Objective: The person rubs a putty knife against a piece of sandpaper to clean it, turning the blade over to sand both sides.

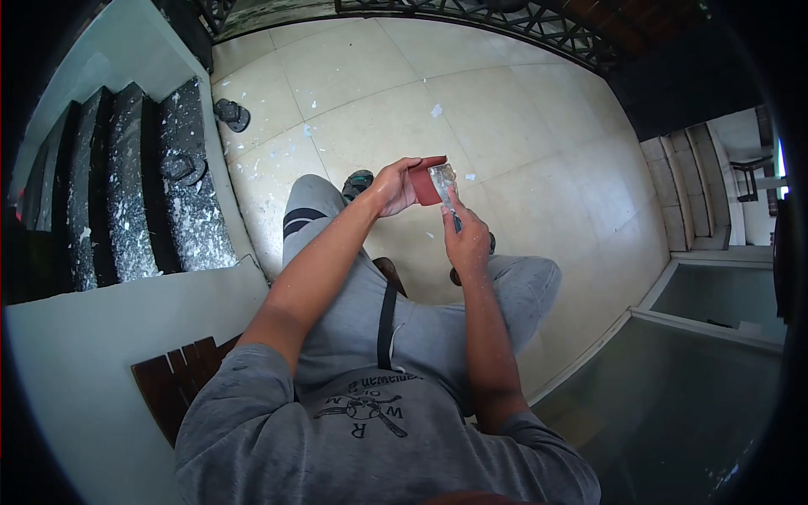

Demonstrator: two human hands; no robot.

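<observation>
My left hand (394,188) grips a folded reddish-brown sheet of sandpaper (425,184) by its left side, with the thumb along the top edge. The handle of a putty knife (442,179) is closed in my right hand (466,239), forefinger stretched along the blade. That blade points away from me, is smeared with whitish residue, and overlaps the right part of the sandpaper. Both hands are close together in front of my knees, above the tiled floor (539,160).
Dark steps (135,194) on the left are strewn with white paint flakes. One slipper (232,115) lies on the floor beside them, another (183,168) on a step. Beneath me shows a slatted wooden seat (172,374). A glass panel (648,396) stands at lower right.
</observation>
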